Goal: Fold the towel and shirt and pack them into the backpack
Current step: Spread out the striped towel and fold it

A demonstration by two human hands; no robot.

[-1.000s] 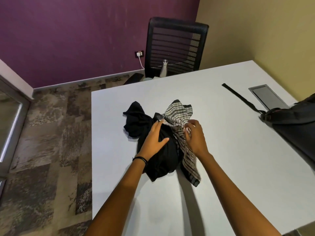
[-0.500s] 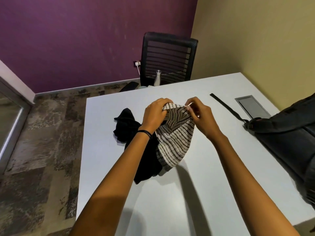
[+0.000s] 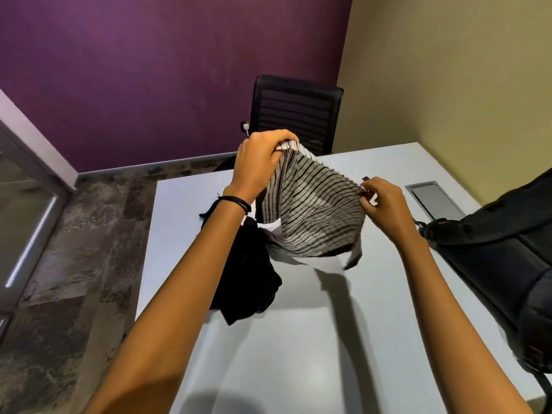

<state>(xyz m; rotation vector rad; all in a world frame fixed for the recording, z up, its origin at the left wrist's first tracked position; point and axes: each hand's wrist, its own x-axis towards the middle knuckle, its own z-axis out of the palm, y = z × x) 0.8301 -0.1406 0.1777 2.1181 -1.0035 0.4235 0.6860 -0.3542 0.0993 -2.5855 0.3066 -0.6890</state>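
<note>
We see the white worktop [image 3: 298, 339] carrying everything, and we place the rest by the black shirt [image 3: 248, 273], which lies crumpled on it in a heap. To the right of the shirt, at the worktop's edge, sits the dark backpack [image 3: 493, 264]. Beyond the shirt, past the far edge, stands a black mesh chair [image 3: 294, 112].

Above and just right of the shirt hangs the striped towel [image 3: 316, 213], lifted off the heap. Half a second ago it was bunched between two hands held close together. Now its fringed top edge is drawn out into a slanting line and the cloth is spread open. We cannot tell whether its lower corner touches the worktop.

The left hand [image 3: 260, 159] has risen above the shirt, its grip curled round the towel's upper corner. The right hand [image 3: 385, 201] has moved out to the shirt's right, lower down, its grip pinching the other corner.

Farther right of the shirt, a metal hatch [image 3: 436, 200] is set in the worktop.
</note>
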